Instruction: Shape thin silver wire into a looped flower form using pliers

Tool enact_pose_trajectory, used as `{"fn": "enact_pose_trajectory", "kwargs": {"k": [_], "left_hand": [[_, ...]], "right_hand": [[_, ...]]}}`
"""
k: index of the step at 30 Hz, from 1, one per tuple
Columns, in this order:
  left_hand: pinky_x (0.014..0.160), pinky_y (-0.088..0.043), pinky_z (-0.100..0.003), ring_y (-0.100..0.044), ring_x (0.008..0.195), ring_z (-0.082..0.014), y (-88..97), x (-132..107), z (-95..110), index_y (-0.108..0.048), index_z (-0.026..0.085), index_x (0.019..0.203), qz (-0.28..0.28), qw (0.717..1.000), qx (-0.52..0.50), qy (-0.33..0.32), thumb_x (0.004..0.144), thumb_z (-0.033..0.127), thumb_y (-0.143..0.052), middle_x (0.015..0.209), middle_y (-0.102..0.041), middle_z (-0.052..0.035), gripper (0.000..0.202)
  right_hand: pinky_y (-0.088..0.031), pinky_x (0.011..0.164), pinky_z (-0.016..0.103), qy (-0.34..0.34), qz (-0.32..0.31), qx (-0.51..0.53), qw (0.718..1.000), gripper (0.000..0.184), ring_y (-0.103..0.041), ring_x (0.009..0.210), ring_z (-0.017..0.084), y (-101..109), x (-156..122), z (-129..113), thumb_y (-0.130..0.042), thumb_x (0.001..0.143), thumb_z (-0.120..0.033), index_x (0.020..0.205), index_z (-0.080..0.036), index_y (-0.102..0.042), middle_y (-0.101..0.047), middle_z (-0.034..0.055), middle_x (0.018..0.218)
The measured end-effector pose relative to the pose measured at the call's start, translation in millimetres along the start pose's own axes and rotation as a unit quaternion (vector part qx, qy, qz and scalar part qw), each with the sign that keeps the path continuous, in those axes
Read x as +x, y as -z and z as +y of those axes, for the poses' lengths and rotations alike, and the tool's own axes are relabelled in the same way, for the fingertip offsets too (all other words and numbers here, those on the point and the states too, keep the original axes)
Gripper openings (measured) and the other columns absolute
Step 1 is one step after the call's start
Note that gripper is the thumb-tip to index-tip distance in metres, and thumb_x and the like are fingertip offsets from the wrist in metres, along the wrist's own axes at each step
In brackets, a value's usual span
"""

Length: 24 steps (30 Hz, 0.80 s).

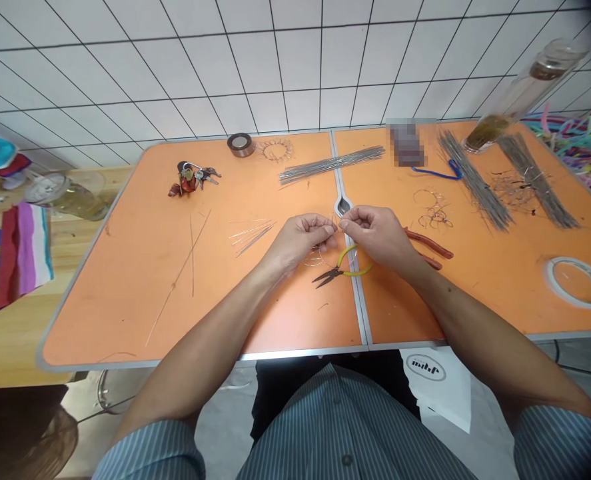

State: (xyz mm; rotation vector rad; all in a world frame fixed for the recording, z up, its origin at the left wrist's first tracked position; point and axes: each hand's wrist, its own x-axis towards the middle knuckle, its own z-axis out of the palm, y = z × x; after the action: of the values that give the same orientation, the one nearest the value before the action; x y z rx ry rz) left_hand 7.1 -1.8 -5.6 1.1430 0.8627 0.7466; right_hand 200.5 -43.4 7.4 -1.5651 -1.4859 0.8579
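My left hand (302, 239) and my right hand (375, 233) meet over the middle of the orange folding table (140, 293). Both are pinched shut on a thin loop of wire (320, 257) that curves down between them. Yellow-handled pliers (342, 267) lie on the table just beneath my hands. Red-handled pliers (428, 245) lie just right of my right hand. A small fan of short cut wires (250, 233) lies left of my left hand.
A bundle of straight wires (332, 164) lies at the back centre, with more bundles (475, 180) at the right. Also here are a tape roll (240, 144), a white tape ring (579, 281), keys (190, 179), a glass bottle (520, 93), coloured pipe cleaners (575, 140) and wire rings (432, 210).
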Motion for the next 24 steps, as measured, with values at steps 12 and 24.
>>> {"fn": "enact_pose_trajectory", "kwargs": {"k": [12,24], "left_hand": [[0.065,-0.050,-0.025,-0.063,0.062,-0.0123,3.4,-0.2,-0.5,-0.082,0.015,0.090,0.002,1.000,-0.015,-0.002,0.085,0.031,-0.085,0.078,-0.079,-0.0074,0.017],[0.066,-0.051,-0.025,-0.066,0.062,-0.0131,-0.7,-4.7,7.3,-0.076,0.015,0.094,-0.012,0.998,0.028,0.061,0.080,0.021,-0.078,0.073,-0.077,-0.0049,0.015]], "right_hand": [[-0.038,0.064,0.032,0.000,0.004,0.003,1.000,0.017,-0.050,0.068,0.015,7.2,2.1,0.8,-0.068,0.088,-0.035,0.079,-0.020,-0.071,-0.065,0.0006,0.074],[-0.036,0.061,0.031,-0.001,-0.028,-0.040,0.999,0.019,-0.052,0.069,0.015,6.5,3.1,13.1,-0.068,0.091,-0.038,0.085,-0.021,-0.075,-0.064,-0.0011,0.076]]}}
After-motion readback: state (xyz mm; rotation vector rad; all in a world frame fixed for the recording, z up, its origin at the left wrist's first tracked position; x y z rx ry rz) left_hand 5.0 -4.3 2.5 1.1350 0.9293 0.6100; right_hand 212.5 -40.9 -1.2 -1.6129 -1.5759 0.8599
